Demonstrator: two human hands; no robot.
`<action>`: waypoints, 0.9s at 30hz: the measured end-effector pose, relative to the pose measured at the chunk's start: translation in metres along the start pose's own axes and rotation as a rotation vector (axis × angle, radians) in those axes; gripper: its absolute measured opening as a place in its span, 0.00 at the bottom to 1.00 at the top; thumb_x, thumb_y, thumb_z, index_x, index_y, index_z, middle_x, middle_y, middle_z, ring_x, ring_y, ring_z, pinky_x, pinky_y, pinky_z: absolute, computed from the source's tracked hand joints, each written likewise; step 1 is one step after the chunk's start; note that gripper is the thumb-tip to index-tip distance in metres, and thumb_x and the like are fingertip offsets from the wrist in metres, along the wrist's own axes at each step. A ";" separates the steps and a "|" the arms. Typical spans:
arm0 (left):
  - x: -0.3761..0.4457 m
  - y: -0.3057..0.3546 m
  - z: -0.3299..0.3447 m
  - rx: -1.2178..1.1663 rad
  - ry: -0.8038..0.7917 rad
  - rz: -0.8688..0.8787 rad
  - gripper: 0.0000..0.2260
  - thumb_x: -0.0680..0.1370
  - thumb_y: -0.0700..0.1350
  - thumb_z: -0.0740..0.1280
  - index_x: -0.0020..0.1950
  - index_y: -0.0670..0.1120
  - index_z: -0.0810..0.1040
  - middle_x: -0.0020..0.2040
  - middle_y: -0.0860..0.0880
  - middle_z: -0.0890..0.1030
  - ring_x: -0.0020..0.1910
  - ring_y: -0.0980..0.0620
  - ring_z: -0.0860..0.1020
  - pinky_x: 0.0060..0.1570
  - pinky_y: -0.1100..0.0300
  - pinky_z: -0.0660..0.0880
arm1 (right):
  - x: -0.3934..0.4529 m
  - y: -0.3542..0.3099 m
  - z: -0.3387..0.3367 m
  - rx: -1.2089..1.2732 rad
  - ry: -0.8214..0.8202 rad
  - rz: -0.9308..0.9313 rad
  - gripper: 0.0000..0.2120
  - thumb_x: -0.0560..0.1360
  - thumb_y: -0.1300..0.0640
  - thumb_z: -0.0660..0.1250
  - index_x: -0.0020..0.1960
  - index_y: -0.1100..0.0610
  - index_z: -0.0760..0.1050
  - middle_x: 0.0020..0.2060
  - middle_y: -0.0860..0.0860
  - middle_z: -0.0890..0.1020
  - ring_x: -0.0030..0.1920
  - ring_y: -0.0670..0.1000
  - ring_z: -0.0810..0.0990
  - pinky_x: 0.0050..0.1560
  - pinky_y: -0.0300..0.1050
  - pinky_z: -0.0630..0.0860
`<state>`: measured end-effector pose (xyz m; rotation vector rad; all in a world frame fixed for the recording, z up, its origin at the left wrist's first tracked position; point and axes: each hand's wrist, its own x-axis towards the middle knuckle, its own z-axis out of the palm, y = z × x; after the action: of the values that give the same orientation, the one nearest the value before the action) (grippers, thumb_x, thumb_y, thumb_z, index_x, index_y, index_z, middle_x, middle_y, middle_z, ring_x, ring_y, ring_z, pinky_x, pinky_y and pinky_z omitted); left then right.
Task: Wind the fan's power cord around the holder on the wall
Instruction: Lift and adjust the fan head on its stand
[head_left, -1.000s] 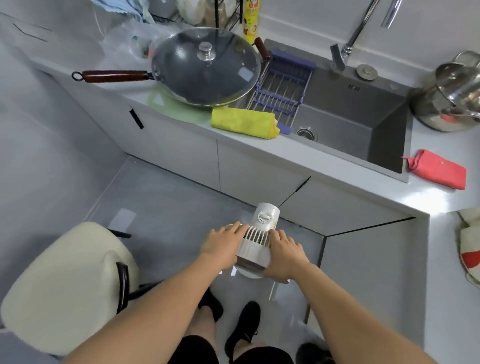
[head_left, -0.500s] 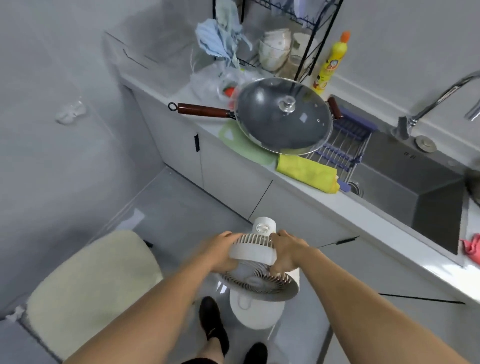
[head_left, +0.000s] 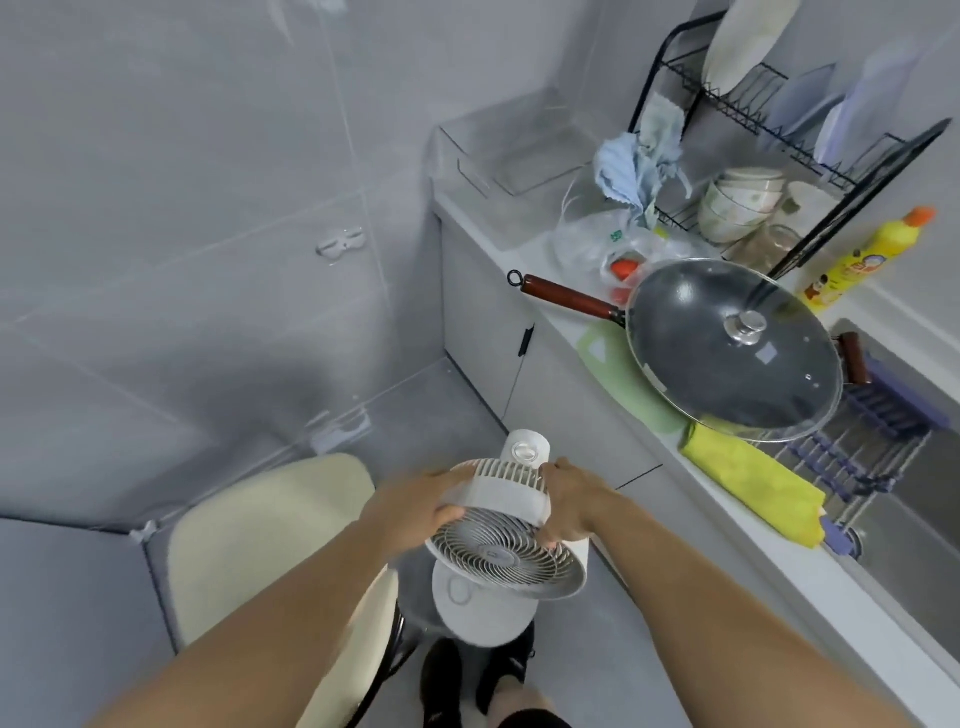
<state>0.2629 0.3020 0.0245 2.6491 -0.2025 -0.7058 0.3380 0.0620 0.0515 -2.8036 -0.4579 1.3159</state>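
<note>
Taking the fan (head_left: 501, 525) as the landmark: far to its left and above, a small clear holder (head_left: 340, 243) sits on the grey wall (head_left: 156, 208), and a second pale fitting (head_left: 337, 428) sits lower on that wall; just left of the fan and below it stands a cream chair (head_left: 249, 545). The left hand (head_left: 410, 512) grasps the left side of the fan's head, its fingers curled over the housing; the fan is white, lifted off the floor and held between both hands, its round grille tilted toward the camera and its round base hanging below; no power cord can be made out. The right hand (head_left: 569, 501) grips the right side of the head, fingers wrapped round the rim. Below the fan, black shoes (head_left: 441, 675) show on the floor. To the right of the fan runs a counter (head_left: 649, 457) with a yellow cloth (head_left: 753, 488); above and right of the fan lie a lidded wok (head_left: 732, 343), a dish rack (head_left: 779, 171) and a yellow bottle (head_left: 862, 260).
</note>
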 end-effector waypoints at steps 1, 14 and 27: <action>0.001 -0.003 -0.003 -0.008 0.017 -0.033 0.28 0.82 0.57 0.65 0.81 0.62 0.59 0.74 0.53 0.75 0.68 0.46 0.78 0.61 0.49 0.77 | 0.005 -0.005 -0.006 -0.019 0.003 -0.018 0.42 0.65 0.45 0.81 0.72 0.56 0.67 0.66 0.51 0.71 0.62 0.58 0.77 0.58 0.54 0.78; 0.073 -0.026 -0.063 -0.039 0.048 -0.222 0.56 0.63 0.62 0.78 0.83 0.57 0.48 0.80 0.53 0.66 0.77 0.47 0.68 0.73 0.46 0.66 | 0.090 -0.051 -0.118 -0.358 0.091 -0.363 0.48 0.60 0.42 0.83 0.74 0.55 0.67 0.66 0.53 0.74 0.60 0.58 0.79 0.58 0.56 0.81; 0.109 -0.046 -0.100 -0.101 0.040 -0.308 0.45 0.65 0.56 0.78 0.78 0.56 0.60 0.73 0.51 0.76 0.68 0.46 0.76 0.66 0.49 0.73 | 0.148 -0.074 -0.188 -0.528 -0.052 -0.450 0.44 0.59 0.42 0.82 0.70 0.55 0.72 0.64 0.51 0.71 0.56 0.58 0.80 0.51 0.57 0.83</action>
<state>0.4088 0.3520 0.0367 2.6206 0.2516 -0.7341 0.5502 0.1936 0.0717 -2.7617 -1.5312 1.3079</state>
